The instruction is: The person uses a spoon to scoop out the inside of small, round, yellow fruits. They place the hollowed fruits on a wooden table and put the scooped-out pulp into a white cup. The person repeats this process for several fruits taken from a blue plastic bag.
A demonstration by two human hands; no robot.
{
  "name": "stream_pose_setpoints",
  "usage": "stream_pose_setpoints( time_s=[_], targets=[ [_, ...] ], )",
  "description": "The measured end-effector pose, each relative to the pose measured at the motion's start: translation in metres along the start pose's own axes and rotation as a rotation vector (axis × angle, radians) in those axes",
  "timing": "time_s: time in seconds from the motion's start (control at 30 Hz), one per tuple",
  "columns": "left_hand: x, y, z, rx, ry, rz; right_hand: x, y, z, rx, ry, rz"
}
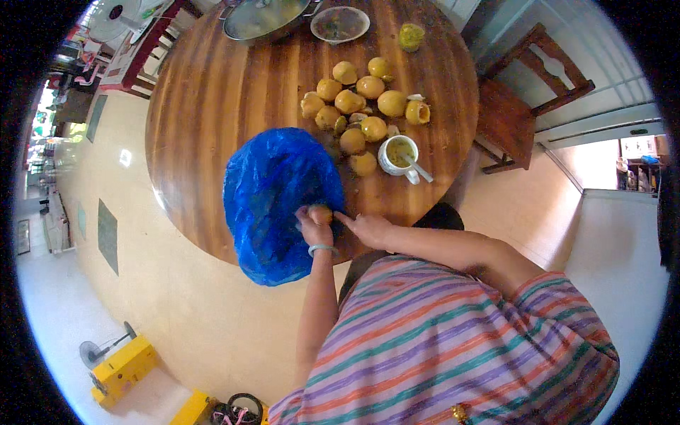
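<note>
My left hand [314, 226], with a pale bangle at the wrist, grips a round yellow fruit [322, 214] over the near right side of a blue plastic bag [276, 175]. The bag sits with its mouth spread at the table's near edge; its dark inside cannot be made out. My right hand [371, 230] is just right of the fruit, index finger stretched toward it, and no object shows in it. Farther off, several yellow fruits [349, 101], possibly passion fruits, are grouped on the wooden table [207, 133]. One hollowed fruit [417, 112] lies at their right.
A white mug [396, 162] holds yellowish pulp and a spoon [418, 168]. Toward the far side are a lidded pan [263, 21], a bowl [340, 25] and a glass of yellow pulp [411, 37]. A wooden chair [510, 117] stands right of the round table.
</note>
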State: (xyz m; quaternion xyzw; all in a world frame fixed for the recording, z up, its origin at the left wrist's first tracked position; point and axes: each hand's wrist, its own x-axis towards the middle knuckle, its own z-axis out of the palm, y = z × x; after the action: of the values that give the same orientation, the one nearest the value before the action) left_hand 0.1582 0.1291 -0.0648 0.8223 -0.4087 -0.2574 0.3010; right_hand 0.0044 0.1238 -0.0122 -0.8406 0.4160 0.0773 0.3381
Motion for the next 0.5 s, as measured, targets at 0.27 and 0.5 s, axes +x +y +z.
stream_pose_setpoints(
  time_s=[0.27, 0.5],
  targets=[
    [0.003, 0.014, -0.007, 0.104, 0.014, 0.13, -0.002, -0.005, -0.003, 0.055, -0.042, 0.052],
    [0.033, -0.037, 0.0, -0.498, -0.185, -0.082, 0.006, 0.012, 0.019, -0.012, 0.053, -0.02]
  ],
)
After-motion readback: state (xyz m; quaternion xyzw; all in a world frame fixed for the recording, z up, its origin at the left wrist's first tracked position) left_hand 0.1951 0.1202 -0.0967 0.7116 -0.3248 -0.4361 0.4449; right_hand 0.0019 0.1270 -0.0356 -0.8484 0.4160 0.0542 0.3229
